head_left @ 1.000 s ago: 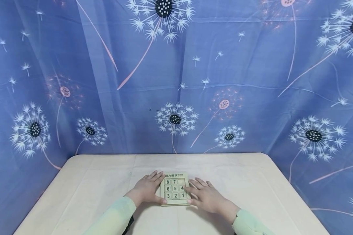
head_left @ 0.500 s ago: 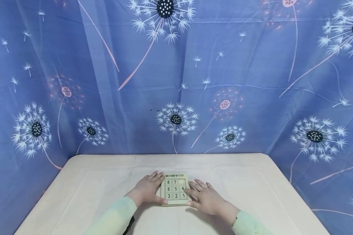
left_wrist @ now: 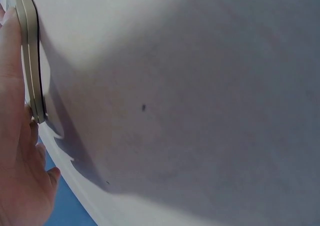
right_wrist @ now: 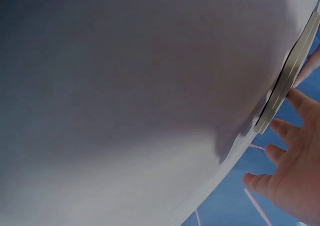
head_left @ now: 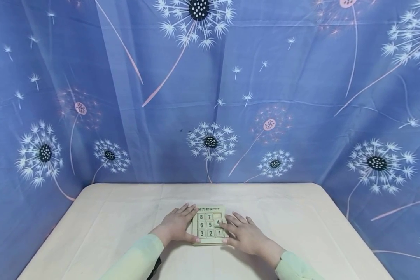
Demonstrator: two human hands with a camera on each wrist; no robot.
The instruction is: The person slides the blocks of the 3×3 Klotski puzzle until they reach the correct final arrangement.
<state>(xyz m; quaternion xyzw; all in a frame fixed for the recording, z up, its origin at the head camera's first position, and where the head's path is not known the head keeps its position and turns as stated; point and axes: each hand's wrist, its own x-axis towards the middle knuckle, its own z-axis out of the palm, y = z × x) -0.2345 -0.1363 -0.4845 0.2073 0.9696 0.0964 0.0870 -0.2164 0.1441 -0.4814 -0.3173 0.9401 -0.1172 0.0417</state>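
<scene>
Cream tabletop (head_left: 280, 206) supports the work. Nearest, pale green sleeves (head_left: 136, 256) lead forward to two hands flanking a numbered sliding puzzle (head_left: 211, 240), which lies flat between them. Left hand (head_left: 176, 225): fingers extended and spread along the puzzle's left edge, thumb at its near-left corner. Right hand (head_left: 243, 233): open, fingers spread; index fingertip touches tile 4 (head_left: 218, 222), thumb at the near-right corner. Tiles 3, 2, 1 form the near row; 6 and 5 sit behind; tile 4 sits slightly farther forward than 5; 8 and 7 occupy the far row. Beyond the tabletop hangs a blue dandelion-print curtain (head_left: 168, 147).
</scene>
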